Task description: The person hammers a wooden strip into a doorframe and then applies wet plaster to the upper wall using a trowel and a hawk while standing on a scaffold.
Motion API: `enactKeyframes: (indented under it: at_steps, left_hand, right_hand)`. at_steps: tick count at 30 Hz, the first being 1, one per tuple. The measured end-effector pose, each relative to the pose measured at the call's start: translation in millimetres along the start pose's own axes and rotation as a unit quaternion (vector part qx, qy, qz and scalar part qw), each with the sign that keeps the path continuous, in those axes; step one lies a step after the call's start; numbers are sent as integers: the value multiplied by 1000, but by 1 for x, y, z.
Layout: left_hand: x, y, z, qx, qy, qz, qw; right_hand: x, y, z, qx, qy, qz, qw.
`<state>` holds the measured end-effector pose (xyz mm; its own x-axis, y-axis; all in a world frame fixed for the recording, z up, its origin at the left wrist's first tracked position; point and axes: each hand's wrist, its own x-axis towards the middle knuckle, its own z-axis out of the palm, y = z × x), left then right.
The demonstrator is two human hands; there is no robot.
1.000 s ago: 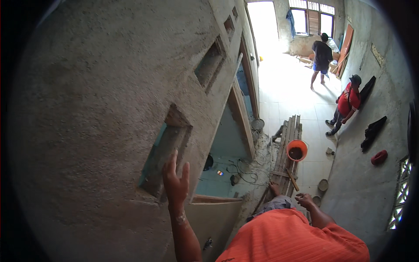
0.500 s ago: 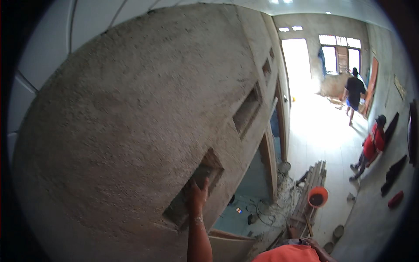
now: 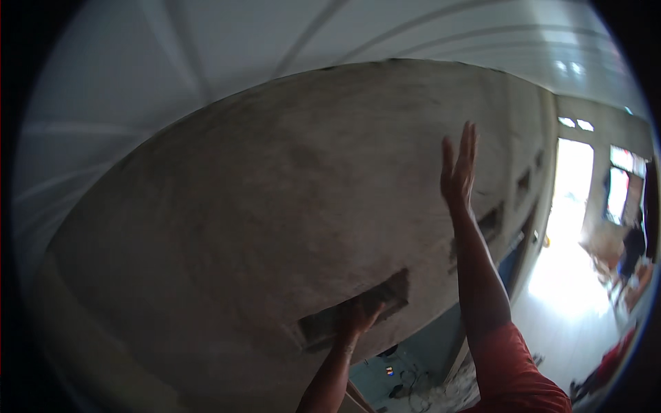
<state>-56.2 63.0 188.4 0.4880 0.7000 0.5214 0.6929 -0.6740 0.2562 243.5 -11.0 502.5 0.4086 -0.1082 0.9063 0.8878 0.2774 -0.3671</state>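
A rough grey plastered wall (image 3: 261, 206) fills the middle of the view. Set low in it is a long rectangular opening (image 3: 394, 289) with dark inner faces. My left hand (image 3: 359, 318) reaches over the opening's lower edge; its thumb stands apart, and the fingers are partly lost in the shadow inside. No object shows in it. My right hand (image 3: 459, 168) is raised in front of the wall, up and to the right of the opening, with fingers stretched and nothing held. Whether its fingertips touch the plaster I cannot tell.
More recesses (image 3: 523, 180) run along the wall to the right. Below is a doorway onto a bluish floor (image 3: 375, 375) with tangled cables. At the far right are a bright door opening (image 3: 570, 186), a window (image 3: 618, 193) and a blurred person in dark clothes (image 3: 632, 248). Pale ceiling panels (image 3: 241, 41) lie overhead.
My right hand has come up from the lower edge to before the wall. The view has swung left and upward, pushing the room rightward. My left hand stays at the opening.
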Motion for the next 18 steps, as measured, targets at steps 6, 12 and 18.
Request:
enactKeyframes:
  at_steps: [6, 12, 18]
  left_hand:
    - [5, -19, 37, 19, 1, -71, 997]
    - [29, 102, -34, -59, -177, -158, 970]
    - [33, 142, -53, -75, -212, -130, 966]
  right_hand:
    - [8, -147, 101, -70, -20, 148, 986]
    - [-21, -246, 59, -54, -47, -112, 991]
    - [-89, -270, -26, -5, -289, -360, 887]
